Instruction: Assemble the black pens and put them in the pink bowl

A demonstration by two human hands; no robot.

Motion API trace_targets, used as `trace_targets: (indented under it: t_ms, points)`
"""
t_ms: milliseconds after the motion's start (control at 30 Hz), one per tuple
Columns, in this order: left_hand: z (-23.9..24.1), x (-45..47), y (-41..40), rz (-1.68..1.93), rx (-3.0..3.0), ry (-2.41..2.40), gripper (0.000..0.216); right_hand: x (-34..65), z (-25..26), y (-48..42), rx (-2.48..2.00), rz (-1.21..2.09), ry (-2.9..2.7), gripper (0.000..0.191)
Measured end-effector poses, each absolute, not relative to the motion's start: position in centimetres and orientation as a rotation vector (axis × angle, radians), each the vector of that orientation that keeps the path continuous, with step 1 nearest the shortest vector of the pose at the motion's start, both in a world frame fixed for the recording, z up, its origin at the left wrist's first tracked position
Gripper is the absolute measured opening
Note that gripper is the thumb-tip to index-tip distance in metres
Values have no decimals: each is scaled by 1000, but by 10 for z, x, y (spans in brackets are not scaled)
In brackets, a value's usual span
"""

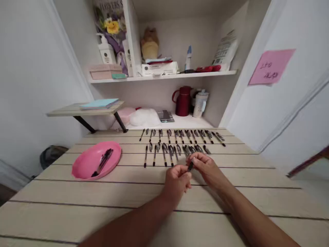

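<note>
**Both hands meeting on one pen, just short of the near row**

The left hand (177, 180) and the right hand (208, 168) are coming together over the middle of the table (128, 195), and both are pinching the same pen (190, 166). The left fingers are curling round its near end while the right fingertips are closing on its far end. Only a short dark stretch is showing in the gap, so whether it is capped cannot be told.

The pen's long axis is running near to far, tipped a little to the right, much like the pens laid out beyond it. It is lying between the two hands, no closer to one than the other. The near row (164, 154) is sitting just beyond the right fingertips, its right end closest. The far row (185, 135) is lying behind that. The pink bowl (84, 168) is resting well apart to the left, on the left hand's side, with a few dark pens inside.
</note>
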State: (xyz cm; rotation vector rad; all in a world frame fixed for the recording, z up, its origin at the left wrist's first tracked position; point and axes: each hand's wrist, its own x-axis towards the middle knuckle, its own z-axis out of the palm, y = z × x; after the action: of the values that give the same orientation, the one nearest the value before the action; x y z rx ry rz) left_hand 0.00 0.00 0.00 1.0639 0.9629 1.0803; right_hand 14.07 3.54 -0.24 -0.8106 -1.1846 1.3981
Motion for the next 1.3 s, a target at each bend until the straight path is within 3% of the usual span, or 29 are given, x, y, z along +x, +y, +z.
trace_targets:
  t_ms: [133,400,667,867,1033,1200,1300]
  points:
    - [-7,0,6,1076,1036,901,10,140,1,31,-850,1447,-1145,24]
    - [-13,-1,10,1109,1108,993,14,143,-9,41,-857,1344,-1196,15]
    - [-13,-1,12,1071,997,895,22,147,-7,43,-988,1220,-1281,31]
    - [-14,-5,15,983,924,849,41,200,0,84,-1631,526,-1341,31]
    - [-16,-5,16,947,996,866,40,223,-8,117,-2130,-26,-1648,25]
    - [-18,-5,16,924,1047,843,32,220,-20,127,-2216,50,-1643,21]
    - [-18,-5,16,908,1053,846,30,216,-12,120,-2062,339,-1403,13]
